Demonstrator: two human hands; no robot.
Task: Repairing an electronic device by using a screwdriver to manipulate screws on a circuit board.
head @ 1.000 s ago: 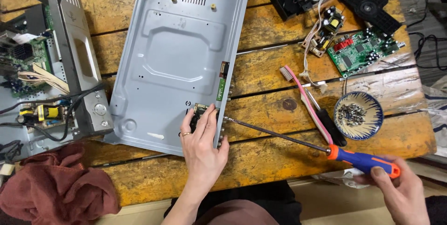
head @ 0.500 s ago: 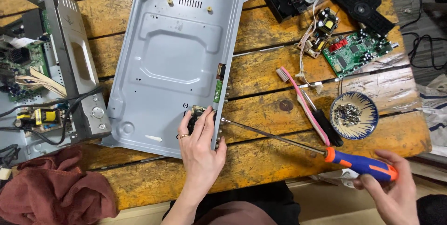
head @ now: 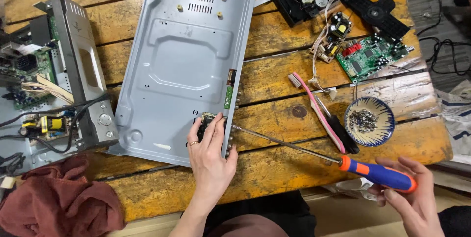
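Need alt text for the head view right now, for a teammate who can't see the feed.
The left hand presses a small board onto a grey metal chassis while the right hand holds a long screwdriver, its tip at the chassis edge. On the wooden table lie a pink toothbrush, a bowl of screws, a green circuit board and a red cloth.

Bare forearms, no sleeves; the left hand (head: pixel 210 156) wears a thin ring.
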